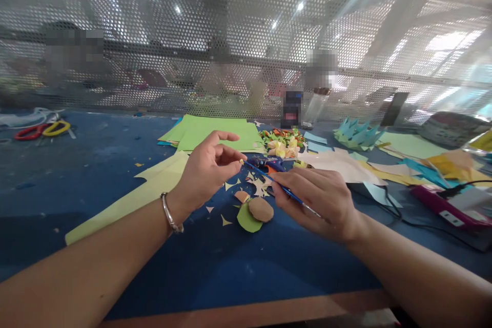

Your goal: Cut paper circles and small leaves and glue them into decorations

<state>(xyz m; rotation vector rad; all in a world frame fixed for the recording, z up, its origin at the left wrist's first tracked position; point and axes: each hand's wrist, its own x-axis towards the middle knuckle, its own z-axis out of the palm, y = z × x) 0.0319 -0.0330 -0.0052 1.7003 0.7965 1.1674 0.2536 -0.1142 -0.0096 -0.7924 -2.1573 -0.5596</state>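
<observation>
My left hand (207,171), with a silver bracelet on the wrist, pinches a tiny pale yellow paper bit (241,162) between thumb and fingertips. The bit sits at the tip of a thin blue stick (269,178), and my right hand (319,200) grips that stick like a pen. Both hands hover just above the blue table (115,164). Below them lie a green paper disc (246,220) with a brown disc (261,209) on it, and small yellow star-shaped scraps (255,184).
Green paper sheets (215,133) and a pale yellow sheet (154,184) lie to the left. Red and yellow scissors (42,129) are at far left. Colourful paper pieces (284,142), a teal spiky paper shape (357,136) and a pink device (446,205) with a black cable lie right. A perforated screen (246,36) stands behind.
</observation>
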